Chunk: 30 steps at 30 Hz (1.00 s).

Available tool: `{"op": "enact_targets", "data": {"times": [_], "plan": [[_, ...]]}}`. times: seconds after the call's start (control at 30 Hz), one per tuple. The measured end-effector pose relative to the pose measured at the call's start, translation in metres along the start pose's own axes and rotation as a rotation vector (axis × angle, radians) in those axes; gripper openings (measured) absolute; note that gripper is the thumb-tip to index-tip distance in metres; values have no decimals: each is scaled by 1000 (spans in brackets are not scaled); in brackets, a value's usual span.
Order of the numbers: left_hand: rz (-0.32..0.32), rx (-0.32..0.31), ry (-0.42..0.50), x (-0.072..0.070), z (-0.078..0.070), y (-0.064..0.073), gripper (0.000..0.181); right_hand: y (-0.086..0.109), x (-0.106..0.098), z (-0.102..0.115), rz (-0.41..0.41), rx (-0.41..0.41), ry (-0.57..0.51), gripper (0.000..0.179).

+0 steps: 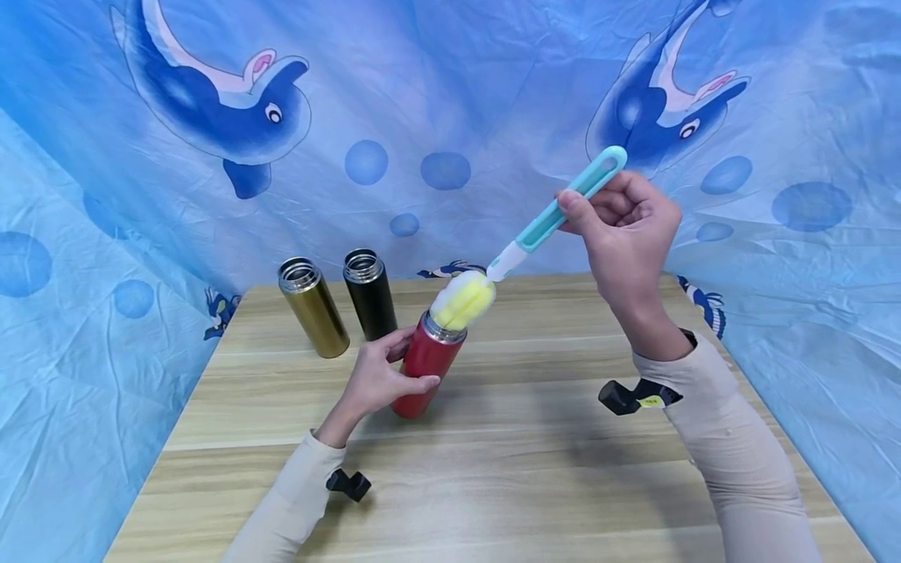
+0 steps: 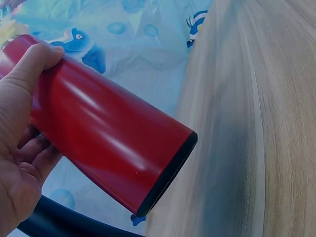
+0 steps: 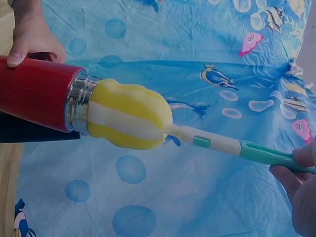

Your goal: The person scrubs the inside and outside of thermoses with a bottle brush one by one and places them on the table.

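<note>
My left hand [image 1: 376, 375] grips a red bottle [image 1: 431, 356] round its side, thumb across the front. The bottle leans to the right and has a bare steel threaded neck [image 3: 79, 103]; its dark base [image 2: 170, 173] shows in the left wrist view. In my right hand [image 1: 629, 234] the teal handle [image 1: 563, 205] of a bottle brush is pinched between thumb and fingers, slanting down to the left. The brush's yellow and white sponge head [image 3: 131, 116] sits at the bottle's mouth, with most of the sponge outside the neck.
Behind the left hand, a gold bottle [image 1: 314, 309] and a black bottle [image 1: 371, 295] stand uncapped on the wooden table [image 1: 507, 469]. A blue sea-patterned cloth [image 1: 493, 94] hangs behind and along both sides of the table.
</note>
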<state>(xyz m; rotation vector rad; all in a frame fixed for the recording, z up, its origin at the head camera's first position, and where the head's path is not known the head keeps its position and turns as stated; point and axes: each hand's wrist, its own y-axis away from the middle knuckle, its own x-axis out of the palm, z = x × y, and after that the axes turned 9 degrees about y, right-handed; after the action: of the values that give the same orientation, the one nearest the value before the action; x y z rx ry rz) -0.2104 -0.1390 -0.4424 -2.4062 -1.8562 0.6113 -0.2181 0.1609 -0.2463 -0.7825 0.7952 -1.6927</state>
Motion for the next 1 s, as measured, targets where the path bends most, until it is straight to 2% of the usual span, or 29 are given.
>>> {"op": "enact_targets", "data": {"times": [0.27,0.53,0.67,0.8,1.0], "plan": [[18,-12,13,-3,2,-1,76,0,-1,2,9,20,-13,10],[-11,19,15,-5,9,-2,72,-8,-8,9,-108,48,-131,14],[-29,-3,14,-6,11,-1,72,-9,-12,11,-126,67,-146,14],[-21,-20,8,-5,9,-1,73,-8,-16,11,-154,88,-156,14],[-25,-6,-7,-5,6,-2,71,-7,-20,13,-173,88,-179,16]]}}
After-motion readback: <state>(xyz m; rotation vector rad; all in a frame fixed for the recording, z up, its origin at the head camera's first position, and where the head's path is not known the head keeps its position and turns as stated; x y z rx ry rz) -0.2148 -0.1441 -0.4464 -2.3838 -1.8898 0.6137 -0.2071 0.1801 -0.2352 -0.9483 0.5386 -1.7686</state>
